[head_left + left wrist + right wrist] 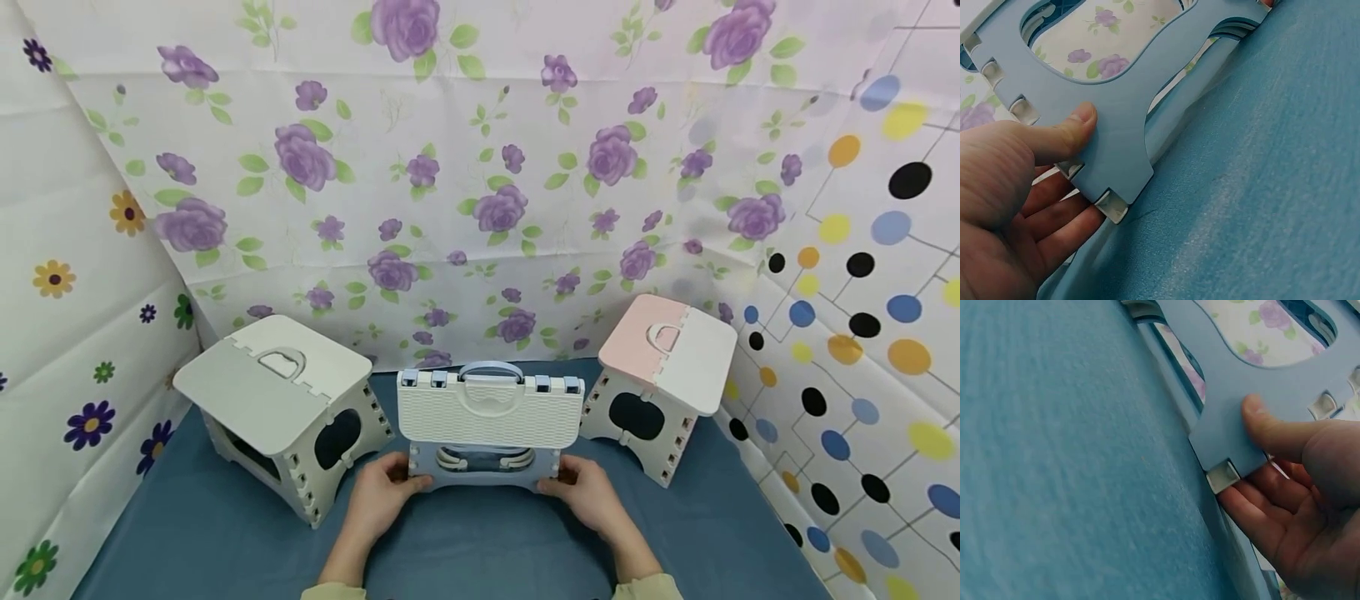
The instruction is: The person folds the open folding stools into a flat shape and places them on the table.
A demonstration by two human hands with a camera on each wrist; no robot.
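In the middle of the head view stands a blue-and-white folding stool (pixel 491 427), its white top folded with a carry handle (pixel 491 367) upright on the upper edge. Below the top shows a blue leg panel (pixel 486 478) with an oval cutout. My left hand (pixel 380 493) grips the panel's left end, its thumb (pixel 1075 130) flat on the blue face and the fingers behind the hinged edge. At the opposite end my right hand (pixel 588 496) pinches the panel the same way, thumb (pixel 1263 419) in front, fingers behind and under.
An unfolded grey-and-white stool (pixel 277 383) stands on the left. To the right is an unfolded pink-and-white stool (pixel 667 354). All rest on a blue cloth (pixel 495 550). A flowered curtain (pixel 450 200) closes the back, with patterned sheets (pixel 892 358) along the sides.
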